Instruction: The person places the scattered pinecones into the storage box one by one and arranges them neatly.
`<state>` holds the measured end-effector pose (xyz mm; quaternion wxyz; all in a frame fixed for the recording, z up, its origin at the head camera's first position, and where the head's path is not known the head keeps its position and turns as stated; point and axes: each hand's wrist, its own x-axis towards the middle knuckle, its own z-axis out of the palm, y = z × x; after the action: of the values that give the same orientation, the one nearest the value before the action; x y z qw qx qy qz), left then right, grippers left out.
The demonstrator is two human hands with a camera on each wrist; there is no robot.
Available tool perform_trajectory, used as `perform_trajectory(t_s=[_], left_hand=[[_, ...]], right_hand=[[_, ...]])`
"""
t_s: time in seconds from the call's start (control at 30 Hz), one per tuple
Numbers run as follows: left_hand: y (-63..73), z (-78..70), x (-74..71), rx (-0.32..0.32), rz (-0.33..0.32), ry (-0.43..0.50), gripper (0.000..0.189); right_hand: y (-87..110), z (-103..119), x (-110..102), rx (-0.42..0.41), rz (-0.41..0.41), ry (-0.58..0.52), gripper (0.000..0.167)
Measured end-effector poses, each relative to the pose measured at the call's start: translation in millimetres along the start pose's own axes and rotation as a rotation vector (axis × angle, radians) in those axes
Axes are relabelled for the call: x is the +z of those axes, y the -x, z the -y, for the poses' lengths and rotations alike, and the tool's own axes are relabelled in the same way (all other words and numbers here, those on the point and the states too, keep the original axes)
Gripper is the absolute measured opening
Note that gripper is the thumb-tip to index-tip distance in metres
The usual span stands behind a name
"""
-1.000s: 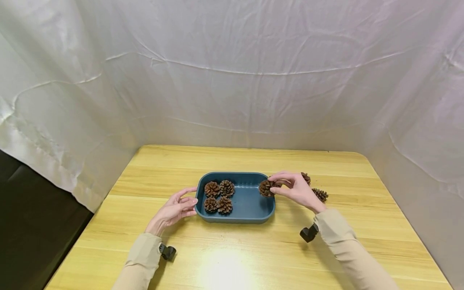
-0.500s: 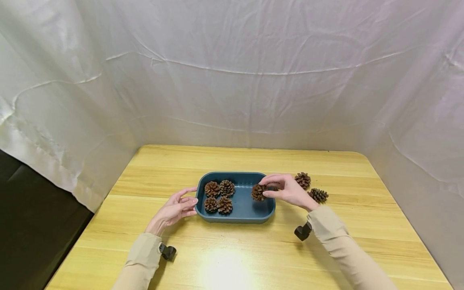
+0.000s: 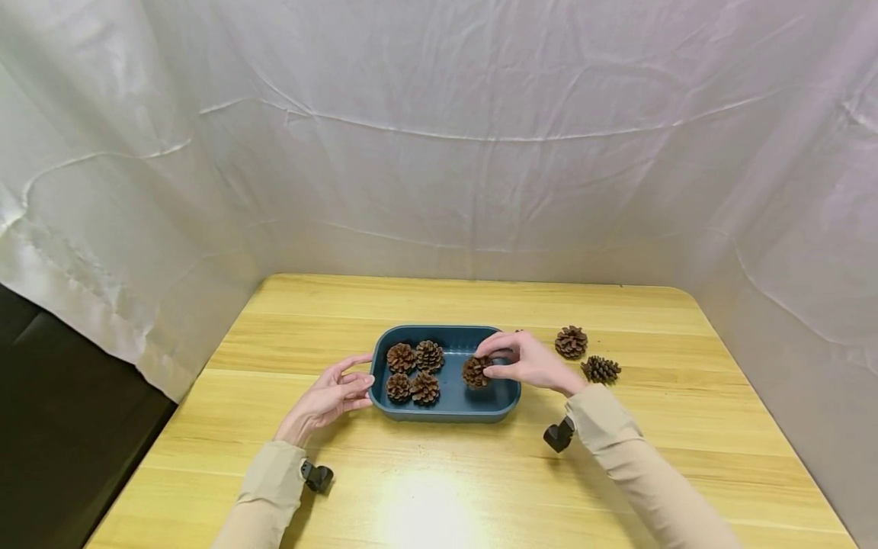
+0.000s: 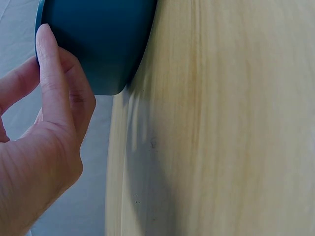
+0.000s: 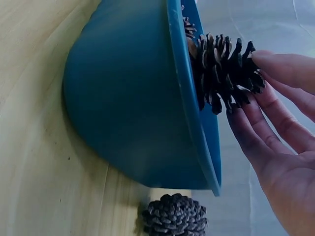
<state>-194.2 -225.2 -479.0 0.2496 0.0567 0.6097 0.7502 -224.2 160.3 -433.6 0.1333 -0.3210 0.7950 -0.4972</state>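
Note:
A brown pinecone (image 3: 476,372) is pinched between the thumb and fingers of my right hand (image 3: 531,363), low inside the right half of a dark blue tray (image 3: 446,417). From the right wrist view, the held pinecone (image 5: 226,71) shows at the rim, fingertips on its scales. My left hand (image 3: 336,393) holds the tray's left end. In the left wrist view, its thumb (image 4: 48,59) lies along the wall up to the rim, other fingers bent beside it. Several pinecones (image 3: 425,389) sit grouped in the tray's left half.
On the wooden table (image 3: 439,473), right of the tray, lie an open-scaled pinecone (image 3: 571,342) and a narrower pinecone (image 3: 600,370). Behind my right hand peeks a bit of another pinecone (image 3: 519,332). A pale cloth (image 3: 466,191) hangs behind the table.
My right hand has moved left with the pinecone, from the tray's right rim to lower inside its right half. The left hand and tray have stayed put.

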Motion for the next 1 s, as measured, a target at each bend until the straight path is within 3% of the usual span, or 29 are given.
perform_trajectory(t_s=[0.37,1.0], left_hand=[[0.5,-0.3,0.5,-0.001,0.002,0.002,0.063],[0.2,0.2,1.0,-0.001,-0.011,-0.017,0.062]], right_hand=[[-11.0,-2,9,-0.08,0.079,0.072,0.023],[-20.3,-1,21,0.027,0.157,0.016,0.025]])
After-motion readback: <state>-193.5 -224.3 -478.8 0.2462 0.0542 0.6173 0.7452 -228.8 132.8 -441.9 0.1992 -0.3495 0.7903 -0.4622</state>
